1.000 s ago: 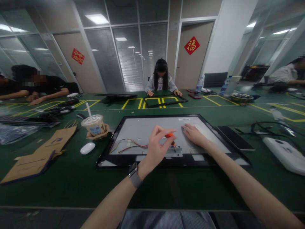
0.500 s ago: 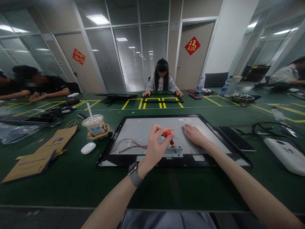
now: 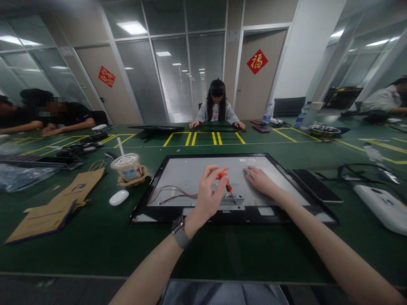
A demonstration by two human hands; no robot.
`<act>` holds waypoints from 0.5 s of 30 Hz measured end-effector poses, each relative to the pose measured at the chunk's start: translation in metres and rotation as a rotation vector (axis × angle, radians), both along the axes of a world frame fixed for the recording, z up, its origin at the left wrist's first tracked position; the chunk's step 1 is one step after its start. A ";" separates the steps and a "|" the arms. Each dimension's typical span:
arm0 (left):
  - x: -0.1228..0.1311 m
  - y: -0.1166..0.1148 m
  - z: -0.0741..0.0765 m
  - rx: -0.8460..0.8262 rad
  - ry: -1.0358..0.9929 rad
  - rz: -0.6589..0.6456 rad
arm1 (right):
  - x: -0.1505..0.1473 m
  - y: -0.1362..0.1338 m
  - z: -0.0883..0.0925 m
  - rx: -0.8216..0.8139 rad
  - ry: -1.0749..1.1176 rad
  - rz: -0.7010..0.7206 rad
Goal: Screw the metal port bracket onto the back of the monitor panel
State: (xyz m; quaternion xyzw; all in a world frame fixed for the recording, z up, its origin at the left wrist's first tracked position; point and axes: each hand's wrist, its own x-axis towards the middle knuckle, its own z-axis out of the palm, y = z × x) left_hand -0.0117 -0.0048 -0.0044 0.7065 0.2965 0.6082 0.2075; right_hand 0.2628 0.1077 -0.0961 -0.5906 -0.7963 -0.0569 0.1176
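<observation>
My left hand (image 3: 208, 192), with a watch on its wrist, is closed around an orange screwdriver (image 3: 229, 184). The tool leans, its lower end at a metal bracket (image 3: 233, 201) near the front edge of a flat display panel (image 3: 203, 163). This panel has a grey back and a black frame, and lies on the green table. Flat on the grey back, right of the screwdriver, rests my right hand (image 3: 259, 180), fingers stretched out and holding nothing. Thin wires (image 3: 173, 190) run over the panel left of my left hand. The screwdriver's tip is too small to make out.
To the left are an iced drink cup (image 3: 127, 167), a white oval case (image 3: 118, 197) and a brown paper bag (image 3: 68, 190). A black phone (image 3: 314, 185), a white device (image 3: 380, 207) and cables lie right. Across the table a person (image 3: 217, 106) holds a dark frame.
My left thumb and fingers have shifted around the screwdriver, showing more of its handle, which now leans more to the left. My right hand stays in place. The frame opposite has tilted slightly.
</observation>
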 end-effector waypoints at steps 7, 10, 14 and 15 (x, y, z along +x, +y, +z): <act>0.002 -0.001 0.000 0.008 -0.045 -0.074 | 0.000 -0.001 0.002 -0.006 -0.011 0.014; 0.001 0.000 0.000 0.027 -0.024 -0.020 | 0.000 -0.001 0.002 -0.013 -0.007 0.008; 0.001 -0.001 0.000 -0.023 -0.011 -0.093 | 0.001 0.000 0.000 -0.004 -0.018 0.008; 0.001 -0.001 -0.001 -0.032 -0.004 -0.117 | 0.002 0.001 0.000 -0.002 -0.024 0.008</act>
